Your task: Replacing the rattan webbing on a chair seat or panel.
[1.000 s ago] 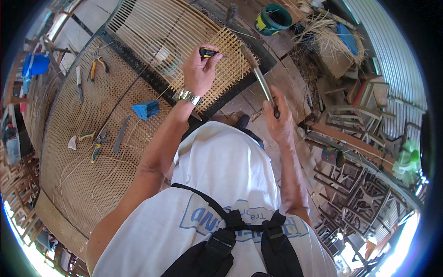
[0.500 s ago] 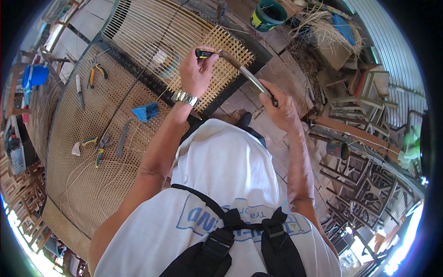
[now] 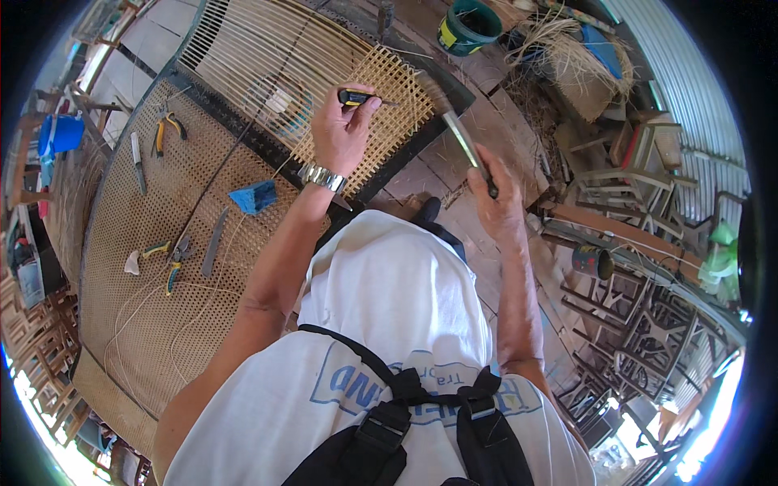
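Note:
My left hand (image 3: 344,130) is closed round a black-and-yellow handle of a screwdriver (image 3: 354,98), whose thin shaft points right over the woven cane panel (image 3: 387,134). In my right hand (image 3: 499,190) is the black grip of a hammer (image 3: 463,139) with a shiny metal shaft. The hammer's head is smeared by motion near the panel's right edge, apart from the screwdriver. The panel is woven on the right, while loose parallel strands stretch away to the left over a dark frame. Whether the screwdriver tip touches the weave I cannot tell.
On the large cane sheet (image 3: 138,235) at left lie a blue block (image 3: 253,197), a flat metal file (image 3: 215,243), pliers (image 3: 177,263), a knife (image 3: 138,162) and more pliers (image 3: 168,134). A green bucket (image 3: 468,28) stands beyond; wooden chair frames (image 3: 648,324) crowd the right.
The hammer has swung right, off the screwdriver's end, and its head now blurs. My right hand has shifted slightly right and nearer; my left hand has barely moved.

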The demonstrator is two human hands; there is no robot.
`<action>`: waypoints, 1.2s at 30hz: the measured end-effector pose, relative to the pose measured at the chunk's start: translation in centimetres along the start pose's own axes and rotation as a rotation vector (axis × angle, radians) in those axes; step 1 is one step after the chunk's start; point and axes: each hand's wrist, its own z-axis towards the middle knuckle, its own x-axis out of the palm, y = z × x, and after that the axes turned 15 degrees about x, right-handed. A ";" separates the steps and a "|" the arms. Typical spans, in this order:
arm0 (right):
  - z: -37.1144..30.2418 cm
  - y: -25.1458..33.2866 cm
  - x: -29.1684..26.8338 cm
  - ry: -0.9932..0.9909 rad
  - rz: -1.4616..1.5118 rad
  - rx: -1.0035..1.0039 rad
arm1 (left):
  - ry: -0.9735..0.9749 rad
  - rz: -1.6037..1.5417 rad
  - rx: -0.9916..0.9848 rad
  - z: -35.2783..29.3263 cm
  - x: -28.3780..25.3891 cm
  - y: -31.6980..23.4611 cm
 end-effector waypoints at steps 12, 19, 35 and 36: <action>-1.0 -1.0 -0.5 0.016 -0.016 0.000 | -0.115 -0.170 -0.053 -1.5 0.6 1.1; -2.5 -2.5 -2.8 0.005 0.363 0.248 | -0.191 -0.220 -0.107 -3.1 0.4 1.3; -2.4 -0.9 -1.3 0.253 0.580 0.362 | -0.485 -0.499 -0.239 -4.7 -1.4 4.3; -2.2 -1.0 -1.4 0.245 0.561 0.345 | -0.458 -0.469 -0.199 -4.3 -1.1 4.3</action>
